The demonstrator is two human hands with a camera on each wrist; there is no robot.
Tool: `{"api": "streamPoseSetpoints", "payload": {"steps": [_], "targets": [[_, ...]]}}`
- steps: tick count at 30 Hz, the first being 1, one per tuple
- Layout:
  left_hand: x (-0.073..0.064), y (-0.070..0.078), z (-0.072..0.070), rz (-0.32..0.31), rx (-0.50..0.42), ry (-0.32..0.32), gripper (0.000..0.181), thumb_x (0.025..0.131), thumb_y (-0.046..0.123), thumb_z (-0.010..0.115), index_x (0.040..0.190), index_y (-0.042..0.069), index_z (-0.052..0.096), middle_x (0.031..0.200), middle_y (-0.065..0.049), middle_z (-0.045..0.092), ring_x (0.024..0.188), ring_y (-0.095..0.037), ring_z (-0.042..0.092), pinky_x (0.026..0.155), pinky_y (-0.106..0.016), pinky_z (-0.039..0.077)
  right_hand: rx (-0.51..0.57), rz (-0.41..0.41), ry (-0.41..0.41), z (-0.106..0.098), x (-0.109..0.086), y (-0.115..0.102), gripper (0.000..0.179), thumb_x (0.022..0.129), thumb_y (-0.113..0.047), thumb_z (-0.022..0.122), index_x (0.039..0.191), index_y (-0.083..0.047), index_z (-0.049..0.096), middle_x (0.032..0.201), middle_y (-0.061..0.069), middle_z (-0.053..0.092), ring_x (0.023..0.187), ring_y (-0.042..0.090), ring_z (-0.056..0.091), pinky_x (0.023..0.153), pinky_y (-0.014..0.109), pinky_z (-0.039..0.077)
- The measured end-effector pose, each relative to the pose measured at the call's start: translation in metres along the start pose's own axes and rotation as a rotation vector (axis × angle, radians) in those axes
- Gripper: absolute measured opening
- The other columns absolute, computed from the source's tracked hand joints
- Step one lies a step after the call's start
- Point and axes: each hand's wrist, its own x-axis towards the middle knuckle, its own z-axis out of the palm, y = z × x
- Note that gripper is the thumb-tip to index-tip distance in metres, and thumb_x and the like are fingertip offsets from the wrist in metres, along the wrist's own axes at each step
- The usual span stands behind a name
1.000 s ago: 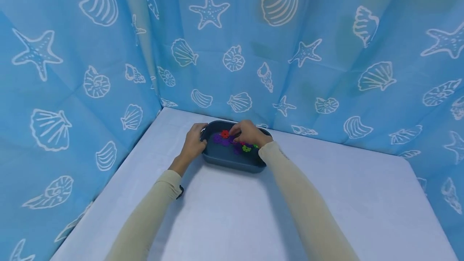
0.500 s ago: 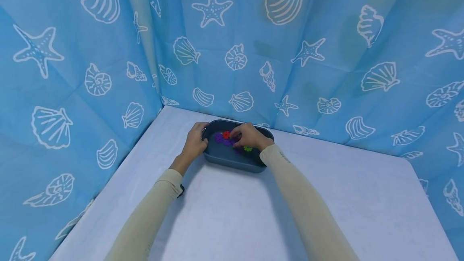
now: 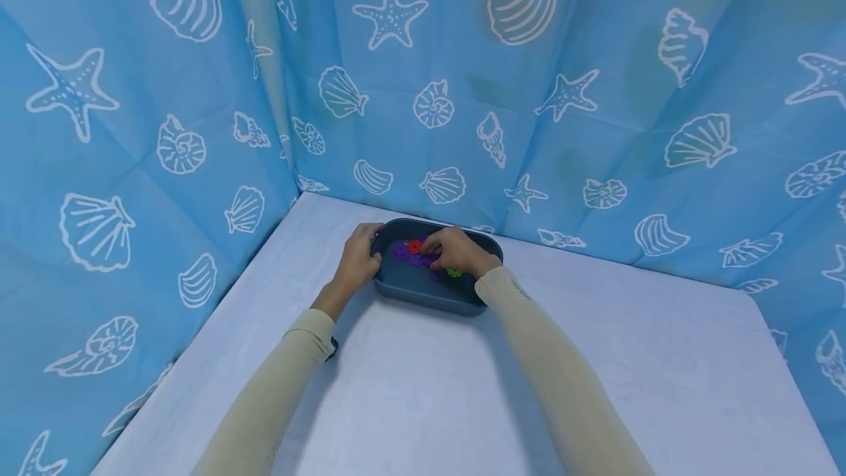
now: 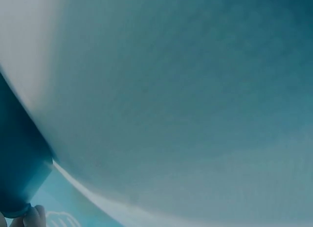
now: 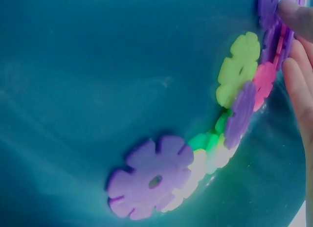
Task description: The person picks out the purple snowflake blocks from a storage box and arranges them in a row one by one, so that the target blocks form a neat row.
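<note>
A dark blue-grey plastic tub stands on the table. My left hand grips its left end, thumb on the near side; some of its fingertips show at the tub's rim in the left wrist view. Inside the tub lie several flower-shaped plastic discs. A red disc and purple discs sit left of my right hand, which reaches in from the right. In the right wrist view, its thumb and fingers pinch a purple disc among overlapping discs.
Along the tub's curved side, the right wrist view shows a yellow-green disc, a pink disc and a large purple disc. A white-covered table extends to the right. Blue shell-print curtains hang close behind the tub.
My right fingers have shifted slightly within the tub, staying over the purple discs. The left hand keeps its hold on the tub. The whole head view has drifted slightly.
</note>
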Motion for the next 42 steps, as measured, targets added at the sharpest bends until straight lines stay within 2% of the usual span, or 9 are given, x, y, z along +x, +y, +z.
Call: {"api": "streamPoseSetpoints", "payload": {"steps": [9,15,20,26,31,38,42], "targets": [[0.0,0.003,0.0,0.011,-0.017,0.012,0.059,0.077,-0.02,0.06,0.134,-0.006,0.051,0.132,-0.021,0.051,0.124,-0.033,0.051,0.105,-0.037,0.046,0.001,-0.051,0.032,-0.01,-0.005,-0.007,0.033,0.078,-0.006,0.08,0.11,-0.005,0.073,0.108,0.007,0.071,0.098,0.021,0.066,0.087,0.033,0.058],[0.0,0.0,0.002,0.012,-0.088,0.028,0.06,0.076,-0.022,0.059,0.133,-0.007,0.051,0.132,-0.02,0.05,0.128,-0.03,0.049,0.108,-0.029,0.043,0.058,-0.007,0.084,-0.04,-0.014,-0.013,0.035,0.081,-0.006,0.078,0.115,-0.002,0.071,0.111,0.009,0.07,0.101,0.026,0.065,0.089,0.037,0.057],[0.0,-0.001,0.005,-0.004,-0.112,0.016,0.06,0.077,-0.022,0.059,0.135,-0.007,0.049,0.133,-0.02,0.049,0.128,-0.03,0.049,0.109,-0.03,0.041,0.072,0.018,0.144,-0.07,-0.035,0.001,0.033,0.083,-0.006,0.076,0.115,-0.003,0.071,0.112,0.011,0.068,0.104,0.029,0.064,0.091,0.043,0.056],[-0.001,-0.002,0.004,0.002,-0.133,0.017,0.06,0.078,-0.022,0.058,0.135,-0.009,0.048,0.133,-0.021,0.048,0.129,-0.032,0.048,0.109,-0.031,0.041,0.004,0.073,0.227,-0.093,-0.075,0.026,0.031,0.081,-0.009,0.078,0.112,-0.004,0.072,0.108,0.013,0.069,0.1,0.03,0.065,0.088,0.046,0.058],[-0.002,-0.004,0.001,-0.011,-0.128,0.021,0.059,0.079,-0.022,0.058,0.135,-0.009,0.047,0.133,-0.021,0.047,0.129,-0.032,0.047,0.109,-0.031,0.041,0.027,0.154,0.244,-0.09,-0.101,0.048,0.032,0.08,-0.007,0.079,0.111,-0.001,0.072,0.106,0.014,0.069,0.099,0.032,0.064,0.087,0.048,0.058],[-0.003,-0.001,0.0,-0.017,-0.103,0.009,0.059,0.08,-0.02,0.058,0.136,-0.008,0.046,0.135,-0.02,0.047,0.131,-0.03,0.046,0.11,-0.03,0.04,0.104,0.324,0.205,-0.067,-0.124,0.077,0.035,0.083,-0.011,0.078,0.116,-0.005,0.071,0.109,0.009,0.067,0.102,0.028,0.061,0.087,0.044,0.058],[-0.002,0.001,0.003,-0.018,-0.094,0.002,0.058,0.081,-0.019,0.058,0.136,-0.007,0.046,0.135,-0.02,0.046,0.131,-0.03,0.046,0.11,-0.031,0.04,0.112,0.351,0.193,-0.058,-0.135,0.088,0.035,0.081,-0.012,0.079,0.115,-0.006,0.071,0.111,0.011,0.067,0.102,0.029,0.062,0.086,0.043,0.058]]}}
